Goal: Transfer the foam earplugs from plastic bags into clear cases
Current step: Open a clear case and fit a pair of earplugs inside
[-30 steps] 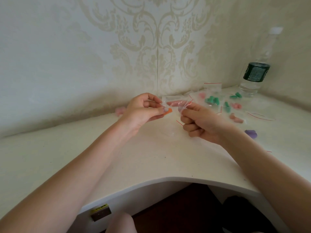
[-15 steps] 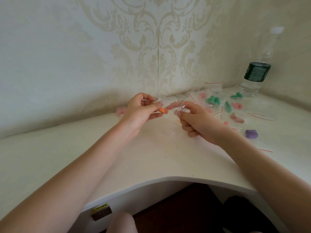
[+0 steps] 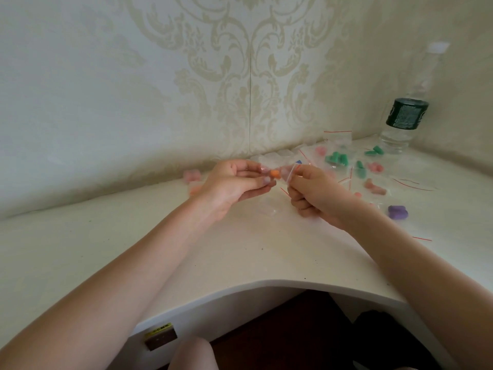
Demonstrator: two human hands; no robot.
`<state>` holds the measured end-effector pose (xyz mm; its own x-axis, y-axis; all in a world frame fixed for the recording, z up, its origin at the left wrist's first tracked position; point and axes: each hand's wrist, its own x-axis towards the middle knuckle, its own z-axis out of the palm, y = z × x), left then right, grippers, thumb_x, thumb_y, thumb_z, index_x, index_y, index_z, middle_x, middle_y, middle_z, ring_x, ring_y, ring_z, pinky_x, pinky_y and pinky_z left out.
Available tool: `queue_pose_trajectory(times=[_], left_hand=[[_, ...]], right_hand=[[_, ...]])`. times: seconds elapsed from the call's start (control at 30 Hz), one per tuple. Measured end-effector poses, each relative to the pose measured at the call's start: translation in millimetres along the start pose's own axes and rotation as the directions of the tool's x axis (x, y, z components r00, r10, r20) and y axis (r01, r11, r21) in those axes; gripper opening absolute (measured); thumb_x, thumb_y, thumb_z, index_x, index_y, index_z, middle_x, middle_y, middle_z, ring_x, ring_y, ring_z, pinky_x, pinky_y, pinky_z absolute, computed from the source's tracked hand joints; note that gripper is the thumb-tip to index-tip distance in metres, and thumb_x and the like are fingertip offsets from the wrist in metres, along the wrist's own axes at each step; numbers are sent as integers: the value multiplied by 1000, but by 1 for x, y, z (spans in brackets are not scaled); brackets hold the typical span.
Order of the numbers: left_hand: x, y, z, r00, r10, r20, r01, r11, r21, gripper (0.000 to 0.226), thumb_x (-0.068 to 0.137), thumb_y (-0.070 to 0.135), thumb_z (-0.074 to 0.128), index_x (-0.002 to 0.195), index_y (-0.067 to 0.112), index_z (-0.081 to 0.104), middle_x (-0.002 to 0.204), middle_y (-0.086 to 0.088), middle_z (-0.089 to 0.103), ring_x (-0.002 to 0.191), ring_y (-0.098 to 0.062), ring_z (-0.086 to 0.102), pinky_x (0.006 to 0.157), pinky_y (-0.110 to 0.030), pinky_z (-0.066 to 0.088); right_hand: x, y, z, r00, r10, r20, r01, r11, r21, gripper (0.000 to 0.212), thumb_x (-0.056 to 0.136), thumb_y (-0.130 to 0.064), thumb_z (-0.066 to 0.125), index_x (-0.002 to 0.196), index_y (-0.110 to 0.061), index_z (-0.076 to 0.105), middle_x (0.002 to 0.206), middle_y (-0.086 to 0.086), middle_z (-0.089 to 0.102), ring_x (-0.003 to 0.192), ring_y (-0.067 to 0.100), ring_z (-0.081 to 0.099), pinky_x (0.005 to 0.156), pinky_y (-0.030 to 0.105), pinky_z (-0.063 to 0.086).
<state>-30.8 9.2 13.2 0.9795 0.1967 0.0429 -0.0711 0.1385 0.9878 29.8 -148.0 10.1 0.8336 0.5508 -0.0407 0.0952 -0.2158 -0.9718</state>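
Your left hand point(image 3: 234, 182) pinches an orange plug point(image 3: 275, 174) above the desk point(image 3: 240, 252); your right hand point(image 3: 317, 193) grips its bag point(image 3: 289, 172); many bagged plugs point(image 3: 336, 158) lie unsorted at right; most work remains.

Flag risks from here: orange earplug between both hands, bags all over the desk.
1. The orange earplug sits at the left hand fingertips; it may slip and roll on the desk.
2. The right hand pinches a thin clear bag; it could slip.
3. Its forearm is near the purple earplugs and may sweep them.
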Motion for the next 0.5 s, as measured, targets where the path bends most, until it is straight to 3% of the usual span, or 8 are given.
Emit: queue_pose_trajectory(times=[0.07, 0.13, 0.33, 0.4, 0.5], left_hand=[[1, 0, 0, 1000, 8, -24, -7, 1000, 21, 16, 81, -13, 62, 85, 2, 62, 75, -7, 71, 70, -14, 70, 71, -24, 59], [1, 1, 0, 998, 22, -64, -18, 999, 51, 14, 83, -11, 62, 83, 3, 63, 76, -9, 69, 68, -14, 70, 71, -23, 59], [12, 6, -14, 925, 97, -368, -71, 994, 83, 16, 84, -8, 59, 75, 5, 58, 73, -11, 59, 54, -12, 60, 63, -27, 59], [16, 4, -28, 890, 166, -424, -87, 976, 200, 18, 85, -7, 55, 75, 8, 55, 73, -8, 57, 56, -13, 61, 61, -26, 58], [17, 1, -37, 898, 237, -372, -50, 893, 448, 20, 81, -4, 54, 78, 16, 54, 72, 0, 54, 66, -18, 57, 64, -33, 55]], right_hand=[[-2, -2, 1, 999, -31, -20, 31, 1000, -2, 4, 94, -26, 57, 96, -23, 60, 49, -7, 28, 40, 8, 22, 39, 17, 18], [-2, -3, 0, 997, -54, -56, 55, 998, 30, 9, 91, -28, 63, 93, -22, 56, 47, -7, 29, 38, 8, 23, 38, 17, 19], [-2, -9, -6, 992, -53, -111, 77, 971, 224, 8, 99, -17, 48, 94, -12, 51, 45, -12, 29, 40, 7, 17, 37, 16, 14], [-1, -10, -8, 989, -24, -147, 66, 954, 293, 16, 99, -13, 43, 84, -15, 42, 49, -7, 29, 41, 7, 17, 36, 16, 15], [0, -10, -9, 984, 53, -172, 16, 925, 380, 19, 91, -8, 32, 75, -15, 37, 56, 0, 33, 43, 10, 16, 34, 18, 16]])
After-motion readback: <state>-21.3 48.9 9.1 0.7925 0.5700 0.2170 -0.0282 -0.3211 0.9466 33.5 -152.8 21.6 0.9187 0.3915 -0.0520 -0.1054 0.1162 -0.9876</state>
